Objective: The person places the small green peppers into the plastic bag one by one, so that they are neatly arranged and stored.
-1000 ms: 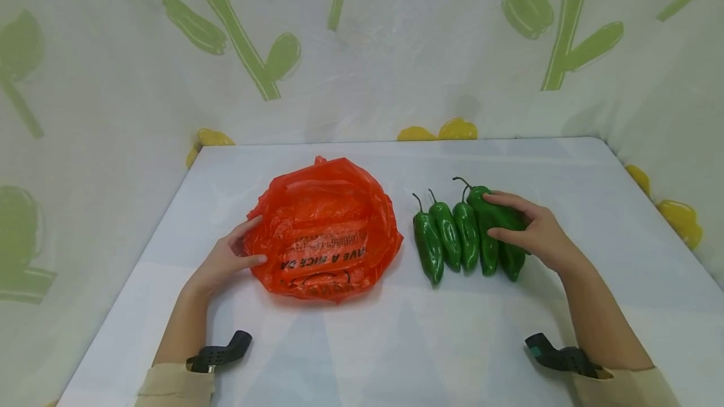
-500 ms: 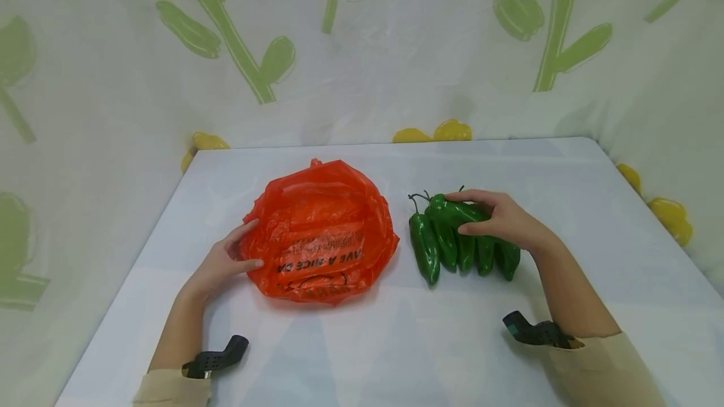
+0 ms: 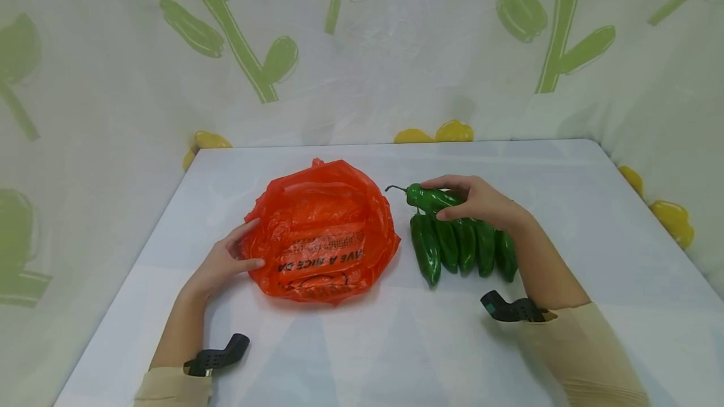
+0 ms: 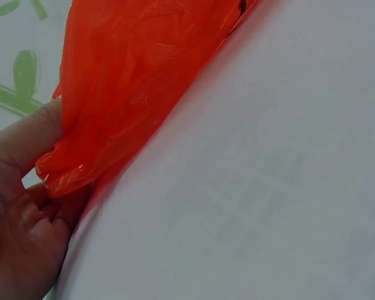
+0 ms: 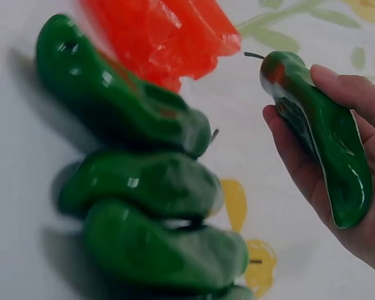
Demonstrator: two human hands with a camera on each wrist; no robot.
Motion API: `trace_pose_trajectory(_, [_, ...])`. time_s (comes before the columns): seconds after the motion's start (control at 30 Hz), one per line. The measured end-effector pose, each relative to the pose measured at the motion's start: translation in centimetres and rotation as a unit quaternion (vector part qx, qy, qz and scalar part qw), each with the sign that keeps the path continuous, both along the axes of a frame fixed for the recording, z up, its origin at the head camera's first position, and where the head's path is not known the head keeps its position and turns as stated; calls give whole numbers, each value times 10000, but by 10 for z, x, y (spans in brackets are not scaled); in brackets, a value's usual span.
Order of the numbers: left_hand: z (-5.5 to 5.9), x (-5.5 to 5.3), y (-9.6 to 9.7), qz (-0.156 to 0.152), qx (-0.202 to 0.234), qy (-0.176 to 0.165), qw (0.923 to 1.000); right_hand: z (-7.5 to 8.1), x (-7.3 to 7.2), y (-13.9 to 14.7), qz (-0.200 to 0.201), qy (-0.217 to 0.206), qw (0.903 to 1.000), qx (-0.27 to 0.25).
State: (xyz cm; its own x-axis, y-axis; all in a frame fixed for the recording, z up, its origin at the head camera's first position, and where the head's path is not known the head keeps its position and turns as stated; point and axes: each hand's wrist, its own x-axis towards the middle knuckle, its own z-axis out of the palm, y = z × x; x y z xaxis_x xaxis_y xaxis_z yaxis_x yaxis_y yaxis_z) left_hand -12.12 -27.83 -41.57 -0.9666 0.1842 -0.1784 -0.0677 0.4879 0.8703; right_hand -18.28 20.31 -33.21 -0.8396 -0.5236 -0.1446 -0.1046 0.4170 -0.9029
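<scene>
An orange-red plastic bag [image 3: 325, 206] lies on the left half of the table with its mouth spread wide and dark print inside. My left hand [image 3: 219, 264] holds its left rim; in the left wrist view the bunched edge sits between thumb and curled fingers. My right hand [image 3: 489, 205] grips a long green pepper [image 5: 334, 140] with thumb and fingers around its sides, its stem pointing left toward the bag. Beneath and in front of that hand, several more green peppers [image 3: 428, 251] lie side by side, their upper ends partly hidden.
The white table [image 3: 367, 357] has a straight back edge and a rounded far-right corner. Behind it hangs a pale wall covering [image 3: 407, 68] with green leaf prints and yellow shapes. Each wrist wears a black camera mount [image 3: 217, 357].
My right hand has carried one pepper leftward from the right end of the row, over the others, toward the bag. The left hand and the bag stay put.
</scene>
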Motion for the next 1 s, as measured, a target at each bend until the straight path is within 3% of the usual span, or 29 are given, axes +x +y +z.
trace_pose_trajectory(0.43, [-2, -1, -1, 3, 53, 53, 10000, 12, -23, -37, 376, -509, 9967, -503])
trace_pose_trajectory(1.0, [-4, -2, -2, -86, 145, 126, 9998, 26, -40, -104, 955, -121, 9927, -727])
